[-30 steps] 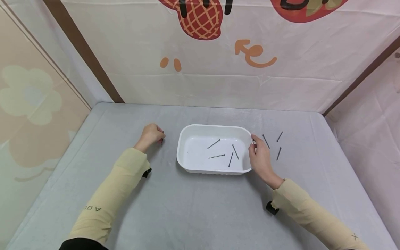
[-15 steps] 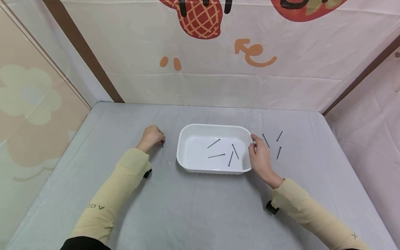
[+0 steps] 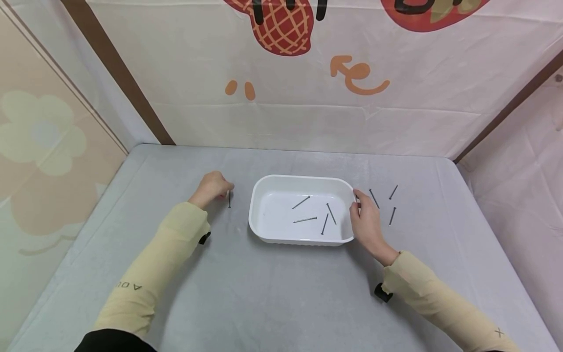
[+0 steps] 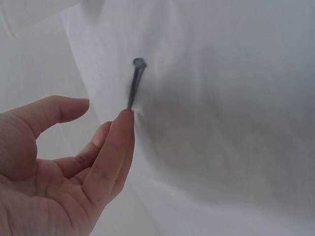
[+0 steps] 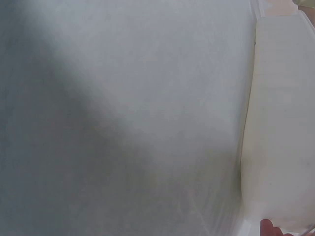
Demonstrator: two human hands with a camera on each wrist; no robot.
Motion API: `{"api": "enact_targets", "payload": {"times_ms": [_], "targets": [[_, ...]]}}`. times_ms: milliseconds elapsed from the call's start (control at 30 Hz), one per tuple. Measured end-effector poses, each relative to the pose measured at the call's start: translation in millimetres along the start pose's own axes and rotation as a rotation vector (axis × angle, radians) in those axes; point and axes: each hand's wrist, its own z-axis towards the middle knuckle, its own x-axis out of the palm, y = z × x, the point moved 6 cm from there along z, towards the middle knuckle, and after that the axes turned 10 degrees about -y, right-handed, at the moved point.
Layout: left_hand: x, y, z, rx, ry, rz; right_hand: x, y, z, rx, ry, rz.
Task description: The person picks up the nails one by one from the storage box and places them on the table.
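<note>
My left hand (image 3: 212, 187) is low over the table, left of a white rectangular tray (image 3: 273, 208). At its fingertips is a dark nail (image 3: 229, 199), its head end standing out beyond the fingers in the left wrist view (image 4: 134, 83). There the thumb (image 4: 69, 109) is spread away from the fingers, which touch the nail's near end. My right hand (image 3: 368, 225) grips the tray's right rim, thumb and fingers on either side. In the right wrist view, the tray's outer wall (image 5: 280, 113) fills the right side and only a fingertip (image 5: 267, 228) shows.
Several nails (image 3: 305, 220) lie scattered inside the tray. Three more, such as one nail (image 3: 392, 216), lie on the grey table cover (image 3: 281, 293) beyond my right hand. A printed white curtain (image 3: 193, 122) hangs behind the table's far edge.
My left hand has shifted slightly away from me and its fingers have moved off the nail, so more of the nail shows. The right hand and tray stay in place.
</note>
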Motion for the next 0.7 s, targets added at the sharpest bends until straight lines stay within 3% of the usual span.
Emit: {"api": "enact_targets", "payload": {"times_ms": [400, 700], "targets": [[-8.4, -17.6, -4.6, 0.023, 0.043, 0.015, 0, 0, -0.2, -0.004, -0.003, -0.009], [-11.6, -36.5, -7.3, 0.115, 0.019, 0.05, 0, 0, -0.4, -0.006, -0.008, -0.008]]}}
